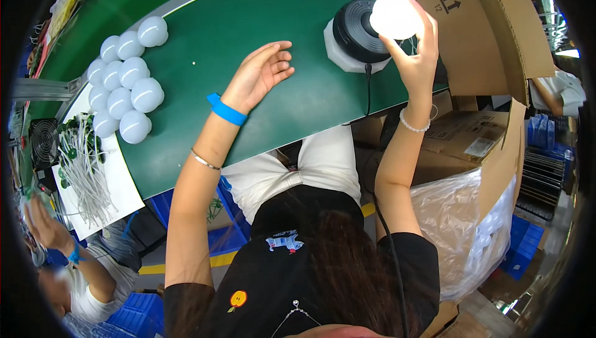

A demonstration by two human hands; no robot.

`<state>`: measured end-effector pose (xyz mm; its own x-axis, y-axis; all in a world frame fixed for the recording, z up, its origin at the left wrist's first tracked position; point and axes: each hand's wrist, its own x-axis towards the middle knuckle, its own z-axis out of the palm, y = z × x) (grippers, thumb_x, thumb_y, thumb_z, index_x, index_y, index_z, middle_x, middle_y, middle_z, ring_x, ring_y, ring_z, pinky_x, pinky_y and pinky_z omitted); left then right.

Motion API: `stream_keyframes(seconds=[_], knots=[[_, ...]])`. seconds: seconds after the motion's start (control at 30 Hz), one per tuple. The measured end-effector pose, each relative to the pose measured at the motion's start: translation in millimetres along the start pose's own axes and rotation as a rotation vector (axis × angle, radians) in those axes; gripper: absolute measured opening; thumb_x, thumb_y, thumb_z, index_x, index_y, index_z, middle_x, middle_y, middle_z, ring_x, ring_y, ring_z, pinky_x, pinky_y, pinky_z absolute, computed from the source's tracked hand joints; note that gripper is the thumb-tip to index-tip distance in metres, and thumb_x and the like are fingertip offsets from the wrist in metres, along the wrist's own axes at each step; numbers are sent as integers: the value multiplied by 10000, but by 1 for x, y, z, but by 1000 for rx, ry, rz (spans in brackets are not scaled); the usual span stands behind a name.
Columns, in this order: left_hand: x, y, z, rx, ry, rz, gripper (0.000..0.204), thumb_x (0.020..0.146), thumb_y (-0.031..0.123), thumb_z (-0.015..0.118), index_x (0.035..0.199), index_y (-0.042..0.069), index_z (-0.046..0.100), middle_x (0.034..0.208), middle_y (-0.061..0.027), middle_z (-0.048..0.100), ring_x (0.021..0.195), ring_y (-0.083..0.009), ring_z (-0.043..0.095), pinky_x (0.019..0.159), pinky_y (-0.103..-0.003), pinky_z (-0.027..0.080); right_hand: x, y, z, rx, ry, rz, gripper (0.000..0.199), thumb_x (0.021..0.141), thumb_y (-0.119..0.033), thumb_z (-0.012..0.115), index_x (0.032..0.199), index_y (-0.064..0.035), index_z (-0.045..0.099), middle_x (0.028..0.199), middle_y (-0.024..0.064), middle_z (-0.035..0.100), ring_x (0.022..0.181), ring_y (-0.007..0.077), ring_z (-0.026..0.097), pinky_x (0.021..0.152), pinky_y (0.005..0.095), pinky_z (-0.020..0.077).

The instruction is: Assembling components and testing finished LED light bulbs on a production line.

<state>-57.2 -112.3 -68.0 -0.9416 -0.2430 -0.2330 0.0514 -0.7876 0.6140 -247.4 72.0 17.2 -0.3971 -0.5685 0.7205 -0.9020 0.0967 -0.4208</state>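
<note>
A brightly lit white bulb [395, 16] is held by my right hand [417, 55], thumb and fingers curved round its globe. Its base end meets a round black device [361, 27] that sits on a white many-sided block [338, 52]; the exact contact is hidden. A black cable [369, 90] runs from the device over the table's near edge. My left hand [261, 74] hovers over the green table, empty, with its fingers loosely curled and apart. Unlit white bulbs [133, 72] stand grouped at the table's left, several of them, away from both hands.
Thin white wires with green parts [85, 170] lie on a white board at the left. An open cardboard box [453, 46] borders the table's right end. A plastic-lined carton [447, 214] stands at my right. Another person's hand [46, 226] works at the lower left.
</note>
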Motion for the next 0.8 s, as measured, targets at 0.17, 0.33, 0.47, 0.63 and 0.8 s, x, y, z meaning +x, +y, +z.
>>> stream_keyframes(seconds=[0.17,0.33,0.47,0.63,0.8], knots=[[-1,0,0,5,2,5,245,908,164,439,1058,-10,524,838,-45,567,745,-125,538,757,-283,488,14,-4,9,-70,21,-46,598,598,-127,774,1141,-71,527,1105,101,499,1015,230,500,863,333,413],[0,0,-1,3,4,3,244,906,163,446,1060,-10,522,840,-45,568,745,-123,540,754,-281,489,14,7,21,183,20,67,664,639,-125,764,1202,-22,428,1141,104,484,1046,207,491,897,316,403],[1,0,-1,5,6,4,247,905,167,449,1062,-9,522,842,-45,569,745,-124,539,756,-280,490,4,17,20,237,48,120,672,647,-119,754,1215,-26,408,1138,122,475,1010,217,500,864,317,410],[1,1,0,12,14,5,251,904,169,451,1064,-11,521,843,-46,568,739,-123,536,759,-281,490,-6,11,8,192,90,142,674,622,-138,770,1196,-24,435,1150,140,473,1002,231,502,834,326,413],[2,0,0,5,13,11,251,906,168,446,1060,-15,521,839,-47,564,741,-124,533,761,-282,488,0,1,11,-88,115,-115,635,623,-131,766,1171,-44,458,1115,142,467,1020,273,473,830,350,419]])
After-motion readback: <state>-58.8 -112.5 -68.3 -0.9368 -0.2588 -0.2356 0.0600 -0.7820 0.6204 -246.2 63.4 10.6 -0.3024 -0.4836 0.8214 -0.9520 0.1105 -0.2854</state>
